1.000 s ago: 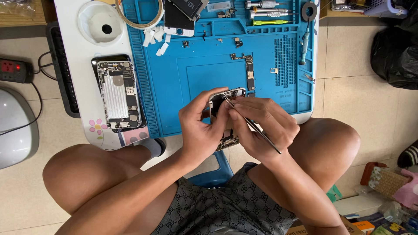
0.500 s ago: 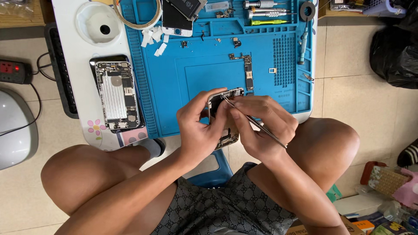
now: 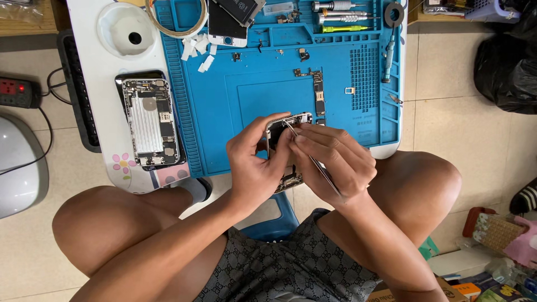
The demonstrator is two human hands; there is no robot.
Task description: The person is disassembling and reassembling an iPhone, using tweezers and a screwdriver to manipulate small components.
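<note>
Head view: the left hand [image 3: 254, 168] grips an opened phone body [image 3: 285, 150] at the near edge of the counter [image 3: 95, 72], just over the near edge of the blue work mat [image 3: 235, 95]. Its fingers are curled round the phone's left side, thumb up by the top corner. The right hand [image 3: 335, 162] pinches a pair of metal tweezers [image 3: 313, 159], fingers closed on the shaft, with the tips resting at the phone's upper end.

Against the frames half a second and a second back, very little has shifted. The phone sits at the same near edge, both hands keep their grips, and the tweezers keep about the same slant. The tips seem to sit a touch further left inside the housing, though the fingers hide the contact point, so whether a part is caught between them cannot be told. That steadiness reads as fine picking work in progress rather than a part being lifted away.

A second opened phone [image 3: 151, 120] lies flat towards the counter's left edge, untouched. A loose circuit board [image 3: 318, 92] rests mid-mat, and screwdrivers [image 3: 338, 14] line the mat's far edge.
</note>
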